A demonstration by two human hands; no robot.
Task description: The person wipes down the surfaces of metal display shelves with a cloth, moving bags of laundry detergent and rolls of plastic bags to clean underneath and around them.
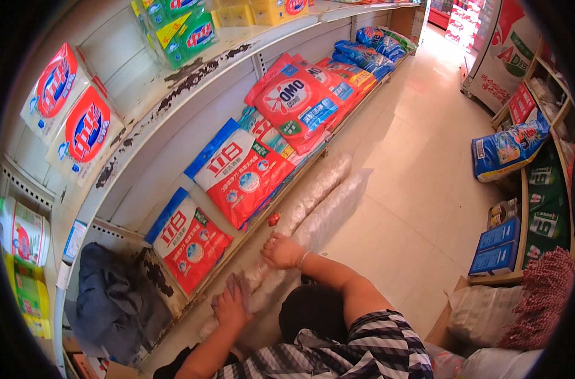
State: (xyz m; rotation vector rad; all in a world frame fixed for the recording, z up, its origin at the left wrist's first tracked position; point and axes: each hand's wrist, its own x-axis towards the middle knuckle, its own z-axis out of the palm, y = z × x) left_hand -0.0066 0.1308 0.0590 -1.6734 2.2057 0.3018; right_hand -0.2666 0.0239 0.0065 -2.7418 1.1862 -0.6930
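Observation:
Two long clear plastic bags with pale contents lie side by side on the floor along the shelf, the left one (318,189) and the right one (334,211). On top of them rests my right hand (281,252), fingers bent over the plastic; whether it grips is hard to tell. My left hand (231,301) is lower down and holds a greyish-purple cloth (237,284) against the near part of the bags. A small red wrapper (273,219) lies beside the left bag. The near ends of the bags are partly hidden by my arms.
Laundry detergent bags (244,173) line the low shelf (249,232) at left, with soap packs (86,135) above. Dark cloth (119,303) sits at the shelf's near end. Across the aisle stand wooden shelves (524,213) with a blue detergent bag (507,147), and a wrapped bundle (484,310).

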